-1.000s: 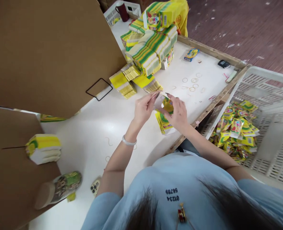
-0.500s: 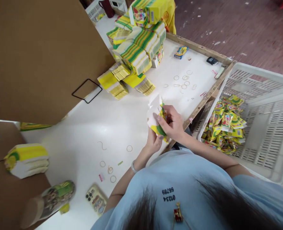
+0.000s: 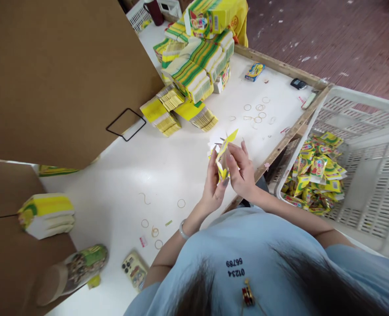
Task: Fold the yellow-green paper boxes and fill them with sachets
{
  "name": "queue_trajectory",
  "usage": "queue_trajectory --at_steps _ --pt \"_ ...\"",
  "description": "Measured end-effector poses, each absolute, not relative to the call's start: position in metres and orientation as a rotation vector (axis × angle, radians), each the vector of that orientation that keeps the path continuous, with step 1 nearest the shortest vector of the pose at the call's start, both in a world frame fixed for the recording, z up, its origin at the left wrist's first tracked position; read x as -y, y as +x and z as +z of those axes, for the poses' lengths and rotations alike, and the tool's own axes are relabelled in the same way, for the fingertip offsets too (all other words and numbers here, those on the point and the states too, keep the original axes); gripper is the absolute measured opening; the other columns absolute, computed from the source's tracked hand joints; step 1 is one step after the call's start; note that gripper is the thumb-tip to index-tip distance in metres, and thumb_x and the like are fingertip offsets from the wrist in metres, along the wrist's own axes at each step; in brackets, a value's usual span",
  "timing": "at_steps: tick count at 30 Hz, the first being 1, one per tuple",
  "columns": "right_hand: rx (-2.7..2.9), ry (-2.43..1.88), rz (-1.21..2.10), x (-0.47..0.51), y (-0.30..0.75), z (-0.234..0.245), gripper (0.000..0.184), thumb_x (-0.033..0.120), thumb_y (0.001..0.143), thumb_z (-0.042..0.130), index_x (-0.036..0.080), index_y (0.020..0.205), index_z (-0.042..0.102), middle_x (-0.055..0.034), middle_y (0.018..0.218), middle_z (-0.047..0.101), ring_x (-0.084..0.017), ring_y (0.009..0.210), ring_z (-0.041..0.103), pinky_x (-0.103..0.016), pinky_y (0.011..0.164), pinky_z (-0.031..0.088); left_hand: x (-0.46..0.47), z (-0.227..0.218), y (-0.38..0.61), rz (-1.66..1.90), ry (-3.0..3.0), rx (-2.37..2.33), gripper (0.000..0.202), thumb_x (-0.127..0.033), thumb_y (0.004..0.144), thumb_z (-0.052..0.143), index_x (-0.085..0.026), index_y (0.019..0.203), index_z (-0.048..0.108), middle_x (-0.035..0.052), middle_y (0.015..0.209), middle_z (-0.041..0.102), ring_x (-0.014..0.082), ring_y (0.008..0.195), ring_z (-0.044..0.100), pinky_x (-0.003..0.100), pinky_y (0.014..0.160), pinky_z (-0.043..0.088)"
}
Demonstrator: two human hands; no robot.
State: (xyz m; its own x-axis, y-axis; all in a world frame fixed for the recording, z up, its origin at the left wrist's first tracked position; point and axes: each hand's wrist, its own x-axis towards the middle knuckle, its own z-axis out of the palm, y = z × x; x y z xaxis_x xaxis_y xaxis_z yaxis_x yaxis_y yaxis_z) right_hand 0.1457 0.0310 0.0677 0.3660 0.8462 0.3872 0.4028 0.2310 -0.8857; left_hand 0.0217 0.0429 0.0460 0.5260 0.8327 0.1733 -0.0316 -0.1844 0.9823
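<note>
Both my hands are up over the near edge of the white table (image 3: 155, 171), holding one flat yellow-and-green carton (image 3: 223, 154) between them. My left hand (image 3: 214, 184) grips it from the left side with fingers curled round its lower part. My right hand (image 3: 242, 169) pinches it from the right, fingers pressed on its face. The carton stands on edge, a yellow flap pointing up and away from me. A bracelet sits on my left wrist.
Stacks of flat yellow-green cartons (image 3: 194, 70) stand at the table's far side. Big brown cardboard sheets (image 3: 59, 74) rise on the left. Rubber bands (image 3: 257, 109) lie scattered. A white crate (image 3: 362, 145) with filled packets (image 3: 316, 175) is on the right. A phone (image 3: 134, 270) and a bundle (image 3: 48, 215) lie near left.
My hands drew back from the table's middle toward my body with the carton. It has turned from lying flat in my hands to standing on edge with a flap raised.
</note>
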Motion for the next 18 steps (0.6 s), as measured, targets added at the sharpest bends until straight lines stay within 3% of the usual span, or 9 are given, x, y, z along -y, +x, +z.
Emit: queue_trajectory --at_steps 1,3,5,6,8,11,14,16,18 --pt "1.226 -1.377 0.482 -0.031 0.146 0.067 0.038 0.047 0.106 0.035 0.03 0.121 0.065 -0.0035 0.109 0.075 -0.024 0.12 0.068 -0.056 0.131 0.022 -0.043 0.047 0.021 0.917 1.552 -0.757 0.069 -0.068 0.1 0.044 -0.034 0.158 0.032 0.0116 0.152 0.051 0.0308 0.147 0.048 0.048 0.12 0.044" --pt "1.146 -1.364 0.567 -0.032 0.147 0.066 0.036 0.053 0.105 0.042 0.028 0.116 0.065 -0.0041 0.103 0.077 -0.023 0.102 0.075 -0.052 0.12 0.042 -0.043 0.051 0.02 0.935 1.507 -0.835 0.057 -0.065 0.101 0.044 -0.028 0.143 0.053 0.0117 0.13 0.065 0.0289 0.128 0.063 0.044 0.108 0.054" --pt "1.016 -1.341 0.675 -0.032 0.146 0.063 0.033 0.057 0.1 0.053 0.026 0.102 0.062 -0.0037 0.09 0.076 -0.021 0.083 0.075 -0.042 0.092 0.059 -0.042 0.054 0.019 0.913 1.457 -0.888 0.051 -0.064 0.102 0.043 -0.025 0.129 0.061 0.0097 0.112 0.071 0.0261 0.109 0.07 0.041 0.095 0.059" --pt "0.951 -1.327 0.721 -0.031 0.145 0.061 0.032 0.058 0.098 0.058 0.026 0.096 0.059 -0.0028 0.084 0.075 -0.02 0.077 0.074 -0.037 0.079 0.06 -0.042 0.055 0.019 0.897 1.441 -0.904 0.05 -0.064 0.102 0.043 -0.024 0.126 0.062 0.0091 0.108 0.072 0.0253 0.104 0.071 0.04 0.091 0.059" --pt "0.866 -1.307 0.775 -0.027 0.144 0.056 0.034 0.058 0.094 0.065 0.026 0.092 0.053 -0.0007 0.077 0.072 -0.019 0.072 0.073 -0.032 0.067 0.057 -0.041 0.056 0.018 0.857 1.419 -0.91 0.05 -0.064 0.102 0.043 -0.023 0.125 0.063 0.0094 0.107 0.073 0.0242 0.099 0.072 0.039 0.085 0.06" --pt "0.9 -1.306 0.787 -0.015 0.145 0.046 0.036 0.056 0.093 0.067 0.027 0.111 0.055 -0.0009 0.081 0.07 -0.019 0.072 0.07 -0.032 0.067 0.058 -0.035 0.056 0.012 0.795 1.376 -0.882 0.052 -0.063 0.103 0.044 -0.024 0.133 0.06 0.011 0.114 0.073 0.0235 0.095 0.072 0.038 0.08 0.06" --pt "1.076 -1.3 0.63 0.003 0.152 0.039 0.029 0.047 0.092 0.071 0.026 0.111 0.063 -0.0072 0.1 0.071 -0.022 0.092 0.071 -0.036 0.079 0.06 -0.023 0.052 0.003 0.814 1.316 -0.907 0.062 -0.059 0.102 0.05 -0.03 0.155 0.037 0.0102 0.117 0.072 0.0221 0.086 0.073 0.036 0.071 0.059" --pt "1.174 -1.255 0.576 0.013 0.158 0.038 0.022 0.041 0.091 0.074 0.027 0.108 0.068 -0.0078 0.108 0.072 -0.023 0.099 0.071 -0.036 0.085 0.06 -0.013 0.049 -0.004 0.861 1.289 -0.93 0.073 -0.056 0.101 0.055 -0.034 0.161 0.019 0.0065 0.104 0.074 0.0188 0.072 0.07 0.034 0.062 0.057" --pt "1.219 -1.204 0.678 0.02 0.164 0.039 0.025 0.038 0.092 0.074 0.027 0.114 0.07 -0.0059 0.108 0.075 -0.021 0.094 0.072 -0.035 0.084 0.061 -0.005 0.047 -0.009 0.866 1.272 -0.929 0.069 -0.054 0.101 0.056 -0.034 0.157 0.022 0.0011 0.085 0.071 0.0149 0.059 0.064 0.03 0.055 0.053"
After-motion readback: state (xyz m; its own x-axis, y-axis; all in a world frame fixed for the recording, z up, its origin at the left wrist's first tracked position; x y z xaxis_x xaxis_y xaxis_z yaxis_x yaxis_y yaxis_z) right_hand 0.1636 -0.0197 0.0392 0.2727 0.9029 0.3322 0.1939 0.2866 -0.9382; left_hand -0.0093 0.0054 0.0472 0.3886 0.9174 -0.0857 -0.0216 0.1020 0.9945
